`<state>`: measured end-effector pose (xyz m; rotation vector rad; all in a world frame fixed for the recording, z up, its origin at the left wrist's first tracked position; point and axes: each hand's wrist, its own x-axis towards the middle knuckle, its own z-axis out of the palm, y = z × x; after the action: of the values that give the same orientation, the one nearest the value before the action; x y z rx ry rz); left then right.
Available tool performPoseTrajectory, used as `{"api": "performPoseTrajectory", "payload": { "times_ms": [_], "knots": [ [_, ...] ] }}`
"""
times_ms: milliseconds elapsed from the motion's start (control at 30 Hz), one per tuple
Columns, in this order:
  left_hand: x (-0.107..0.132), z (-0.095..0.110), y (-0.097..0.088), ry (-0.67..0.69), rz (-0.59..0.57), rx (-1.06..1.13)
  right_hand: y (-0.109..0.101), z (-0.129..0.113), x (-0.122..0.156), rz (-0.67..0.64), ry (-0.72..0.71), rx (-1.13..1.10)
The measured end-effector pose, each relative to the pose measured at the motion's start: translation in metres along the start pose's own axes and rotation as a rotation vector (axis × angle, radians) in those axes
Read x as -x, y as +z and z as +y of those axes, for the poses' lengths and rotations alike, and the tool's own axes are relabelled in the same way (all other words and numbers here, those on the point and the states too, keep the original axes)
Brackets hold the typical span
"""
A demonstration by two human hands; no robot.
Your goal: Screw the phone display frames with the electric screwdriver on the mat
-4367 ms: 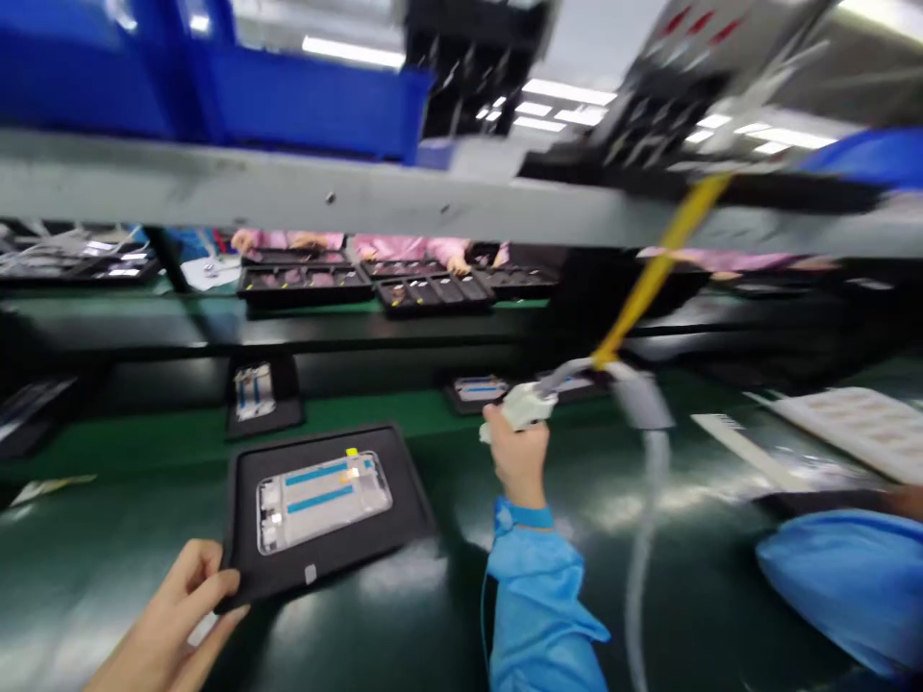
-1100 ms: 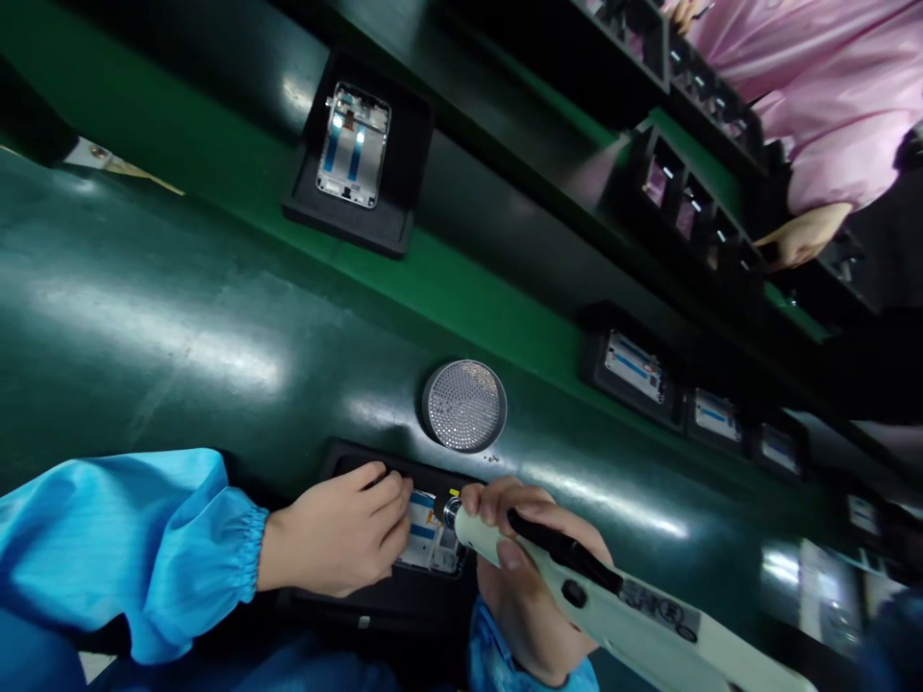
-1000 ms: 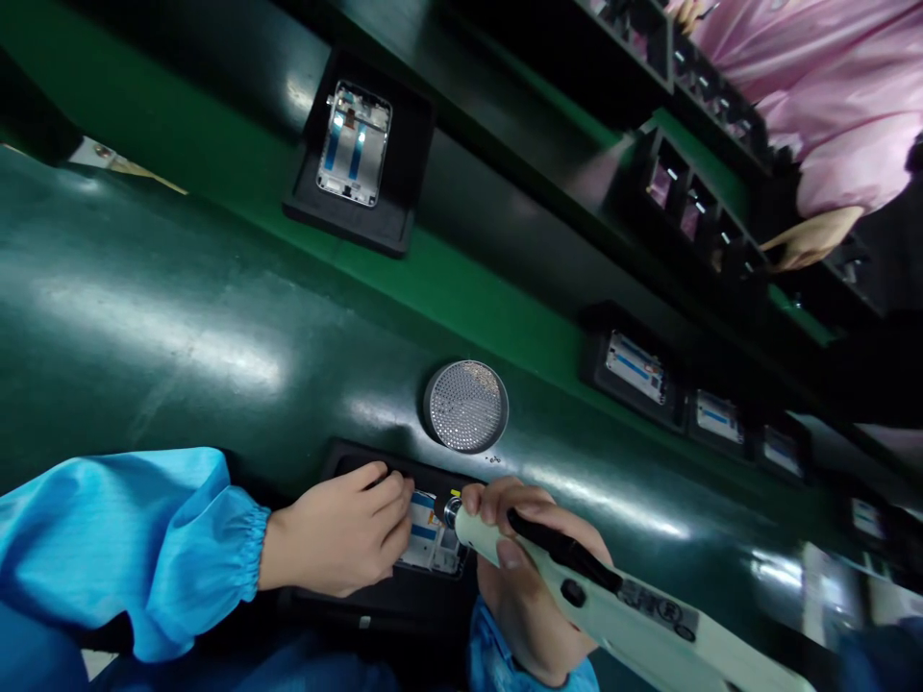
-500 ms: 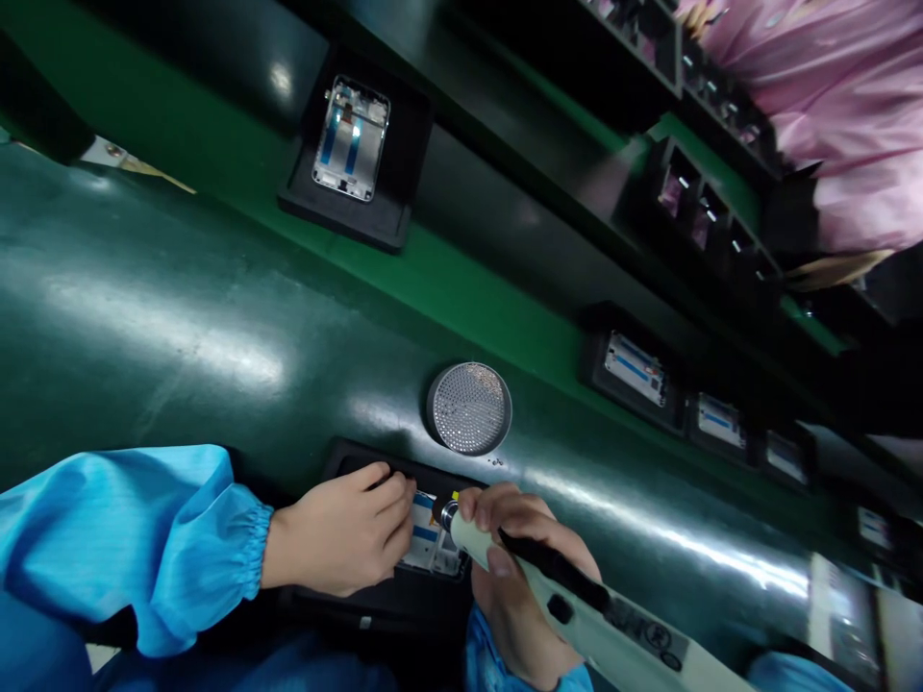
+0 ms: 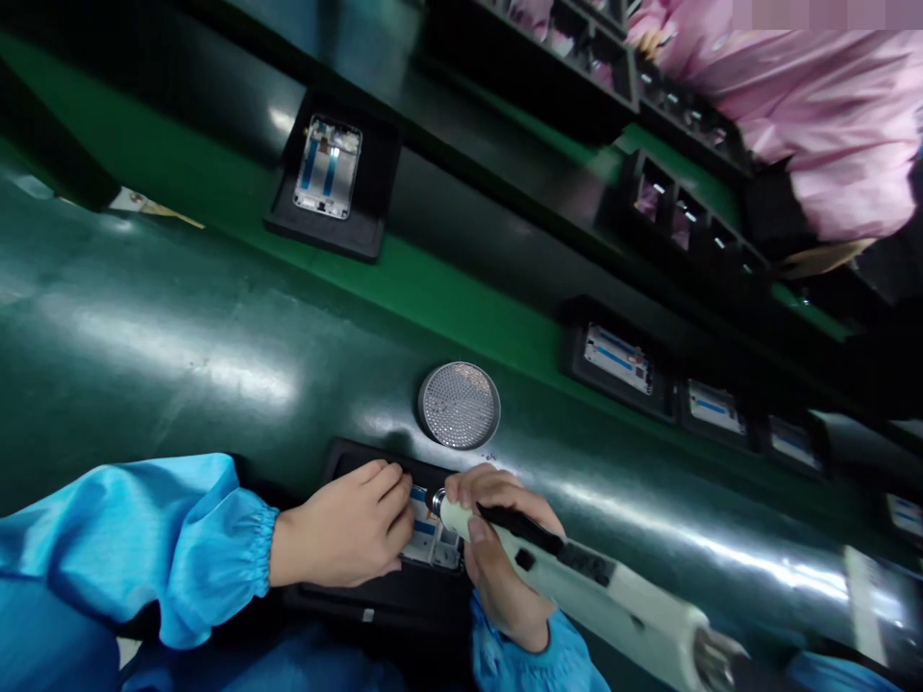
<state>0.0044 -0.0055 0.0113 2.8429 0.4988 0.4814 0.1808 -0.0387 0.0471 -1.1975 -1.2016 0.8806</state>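
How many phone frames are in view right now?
6 visible: a partly covered phone frame by the left hand, an upper-left frame, three frames in a row at right, and a right-edge frame. Others may be hidden.

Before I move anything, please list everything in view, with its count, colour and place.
Near tray: one, black, bottom centre.
Near frame: one, silver with blue strips, on that tray.
Power screwdriver: one, pale green and black, tip at that frame.
Perforated dish: one, grey, centre, beyond the tray.
Specks: several, dark, beside the dish.
Far frames: five, silvery, one upper left, four right.
Far trays: at least four, black, under those frames.
Compartment boxes: several, black, towards top right.
Co-worker's garment: one, pink, top right.
Worktop: one, dark green, middle.
Cloth: one piece, blue, bottom right edge.
Left hand: one, bare, over the near tray.
Right hand: one, bare, around the screwdriver.
Own sleeves: two, light blue, bottom.
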Motion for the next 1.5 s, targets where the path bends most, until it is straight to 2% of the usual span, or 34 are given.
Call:
{"api": "performPoseTrajectory", "payload": {
  "times_ms": [100,200,300,433,567,800,1033,1267,1500],
  "knots": [
    [-0.002,0.005,-0.003,-0.041,-0.037,-0.045,-0.014,-0.008,-0.012,0.042,-0.029,-0.072],
    [0.0,0.016,-0.011,-0.006,0.047,-0.156,-0.038,-0.029,-0.032,0.29,-0.163,-0.145],
    [0.006,0.029,-0.024,0.078,0.146,-0.184,-0.063,-0.051,-0.048,0.529,-0.229,-0.197],
    [0.012,0.04,-0.041,0.108,0.122,-0.077,-0.082,-0.066,-0.052,0.663,-0.232,-0.237],
    [0.014,0.044,-0.047,0.109,0.057,-0.022,-0.088,-0.068,-0.049,0.667,-0.295,-0.237],
    [0.015,0.053,-0.048,0.146,0.038,0.006,-0.096,-0.069,-0.043,0.618,-0.407,-0.202],
    [0.016,0.058,-0.046,0.138,0.014,-0.028,-0.095,-0.072,-0.041,0.631,-0.367,-0.242],
    [0.021,0.059,-0.044,0.125,-0.056,-0.031,-0.095,-0.074,-0.04,0.626,-0.35,-0.208],
    [0.018,0.059,-0.045,0.141,0.021,-0.021,-0.094,-0.076,-0.04,0.609,-0.357,-0.205]
  ]
}}
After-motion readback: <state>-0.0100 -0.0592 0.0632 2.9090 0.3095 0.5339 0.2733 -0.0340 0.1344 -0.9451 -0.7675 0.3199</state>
